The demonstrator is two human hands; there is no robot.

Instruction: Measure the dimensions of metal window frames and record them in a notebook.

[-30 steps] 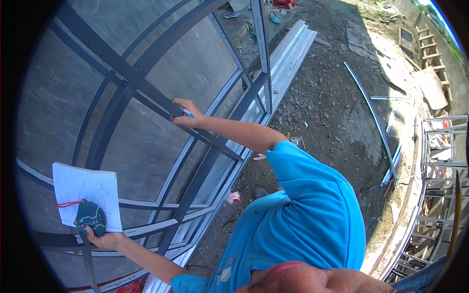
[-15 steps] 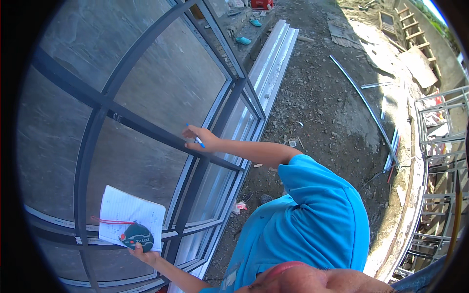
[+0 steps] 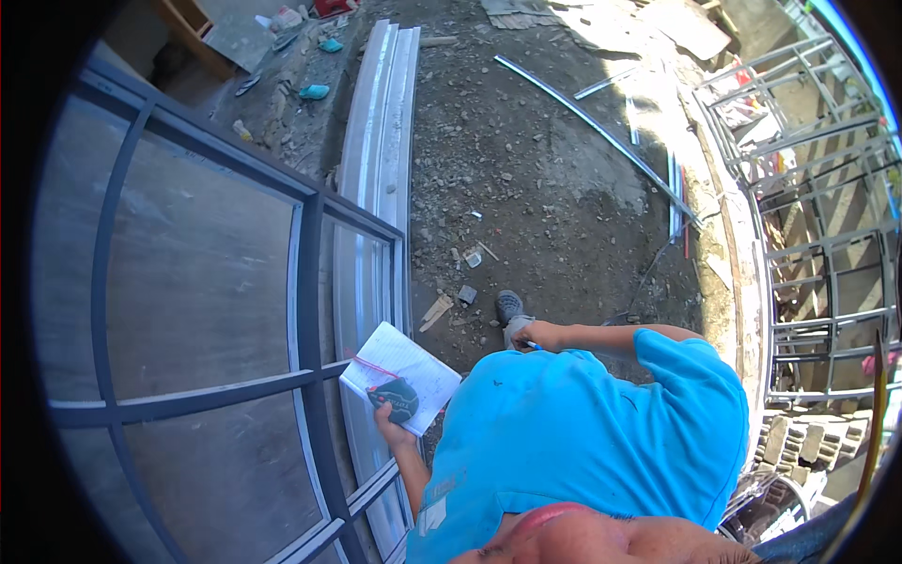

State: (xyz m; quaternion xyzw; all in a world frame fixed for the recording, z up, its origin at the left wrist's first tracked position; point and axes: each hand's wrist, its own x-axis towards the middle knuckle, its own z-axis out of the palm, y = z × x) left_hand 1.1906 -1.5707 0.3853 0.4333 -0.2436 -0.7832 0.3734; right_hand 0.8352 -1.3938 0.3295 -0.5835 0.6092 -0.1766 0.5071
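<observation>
My left hand (image 3: pixel 391 430) is closed round the lower edge of an open lined notebook (image 3: pixel 427 374), with a dark green tape measure (image 3: pixel 396 401) pinned on the page by the thumb. A red wrist cord lies across the paper. In front of my blue shirt, my right hand (image 3: pixel 538 335) is closed on a blue-and-white pen (image 3: pixel 535 346); most of the pen is hidden. To the left stands a large dark grey metal frame (image 3: pixel 313 273) with glass-like panels, close beside the notebook.
Long pale metal profiles (image 3: pixel 376 122) lie on the ground past the frame. Gravelly dirt (image 3: pixel 554 179) spreads ahead, with a thin metal strip (image 3: pixel 592 127) across it. On the right is a rack of metal framing (image 3: pixel 799 207). Blue-green slippers (image 3: pixel 315 92) lie on a step.
My body has turned right, away from the frame. The right hand has left the frame's bar and come back beside my shirt with the pen. The notebook and tape measure moved with my left hand.
</observation>
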